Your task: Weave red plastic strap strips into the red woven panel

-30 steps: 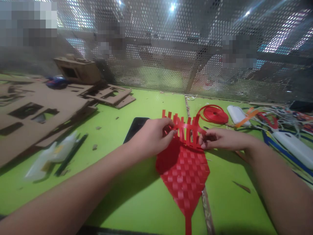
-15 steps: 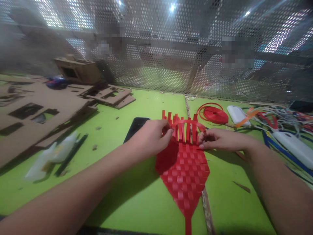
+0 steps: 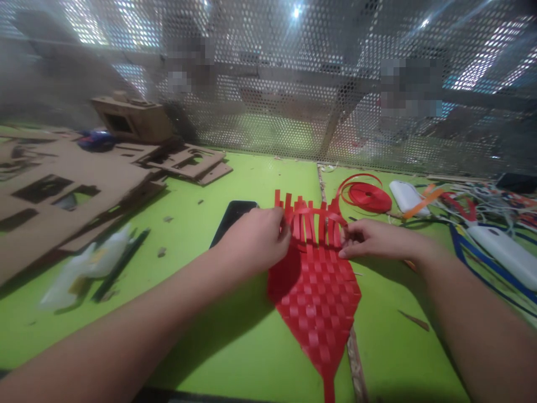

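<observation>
Interlacing a crosswise red strip (image 3: 314,211) at the far end of a woven red panel (image 3: 322,296).
The panel is lying on the green table (image 3: 235,336) before us, its tapered end pointing near and its loose lengthwise ends (image 3: 311,224) standing far. Our right hand (image 3: 364,238) is pinching the crosswise strip near its right end; our left hand (image 3: 257,234) is curling narrowly at the left edge, its fingertips partly hidden, so we are not able to tell what it is gripping. We are, in our judgement, working on a new row, since the strip is bowing beyond the finished weave. The next move is seemingly calling for us to be checking the over-and-under order, then drawing the strip straight and snug toward the near weave.
</observation>
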Demonstrator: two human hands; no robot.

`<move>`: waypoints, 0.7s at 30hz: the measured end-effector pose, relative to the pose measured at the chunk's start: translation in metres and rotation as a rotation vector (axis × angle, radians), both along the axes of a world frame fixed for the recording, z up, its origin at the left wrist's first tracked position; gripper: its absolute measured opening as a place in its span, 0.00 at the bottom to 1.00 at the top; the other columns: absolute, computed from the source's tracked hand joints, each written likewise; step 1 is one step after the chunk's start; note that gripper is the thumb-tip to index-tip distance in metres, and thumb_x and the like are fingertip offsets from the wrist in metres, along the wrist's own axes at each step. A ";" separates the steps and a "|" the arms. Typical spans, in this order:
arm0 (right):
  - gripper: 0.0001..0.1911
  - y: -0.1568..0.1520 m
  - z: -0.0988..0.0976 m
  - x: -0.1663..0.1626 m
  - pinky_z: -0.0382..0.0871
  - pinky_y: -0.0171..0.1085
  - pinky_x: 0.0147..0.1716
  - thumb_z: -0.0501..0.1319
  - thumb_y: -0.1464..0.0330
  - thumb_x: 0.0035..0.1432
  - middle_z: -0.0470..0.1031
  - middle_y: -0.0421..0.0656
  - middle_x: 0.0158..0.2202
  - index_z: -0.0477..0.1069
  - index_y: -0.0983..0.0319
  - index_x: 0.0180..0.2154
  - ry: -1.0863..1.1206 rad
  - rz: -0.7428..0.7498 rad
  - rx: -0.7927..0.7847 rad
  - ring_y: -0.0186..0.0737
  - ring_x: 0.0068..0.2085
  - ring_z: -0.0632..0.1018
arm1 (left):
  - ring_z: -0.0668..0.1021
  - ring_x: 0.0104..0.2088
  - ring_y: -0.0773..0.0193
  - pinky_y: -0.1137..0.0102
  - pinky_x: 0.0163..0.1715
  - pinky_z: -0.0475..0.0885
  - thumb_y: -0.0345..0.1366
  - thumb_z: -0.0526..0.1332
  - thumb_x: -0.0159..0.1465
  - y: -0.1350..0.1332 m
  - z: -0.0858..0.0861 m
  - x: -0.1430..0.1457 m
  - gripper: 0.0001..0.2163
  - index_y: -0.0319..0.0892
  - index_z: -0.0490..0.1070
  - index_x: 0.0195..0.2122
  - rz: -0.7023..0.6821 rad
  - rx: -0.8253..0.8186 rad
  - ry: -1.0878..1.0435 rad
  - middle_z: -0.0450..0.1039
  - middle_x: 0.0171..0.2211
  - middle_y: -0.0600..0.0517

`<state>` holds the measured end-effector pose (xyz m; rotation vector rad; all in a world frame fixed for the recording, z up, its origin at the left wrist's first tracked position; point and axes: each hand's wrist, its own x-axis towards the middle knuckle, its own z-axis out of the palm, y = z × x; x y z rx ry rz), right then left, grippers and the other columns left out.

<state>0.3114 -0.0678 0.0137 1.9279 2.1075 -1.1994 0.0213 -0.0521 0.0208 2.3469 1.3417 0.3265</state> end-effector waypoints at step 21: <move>0.19 0.000 -0.006 0.007 0.65 0.38 0.34 0.67 0.51 0.57 0.78 0.42 0.35 0.74 0.60 0.36 0.124 0.107 0.015 0.44 0.37 0.75 | 0.56 0.72 0.39 0.48 0.70 0.53 0.60 0.40 0.73 -0.063 -0.041 0.029 0.40 0.31 0.50 0.73 -0.592 0.135 0.092 0.50 0.72 0.33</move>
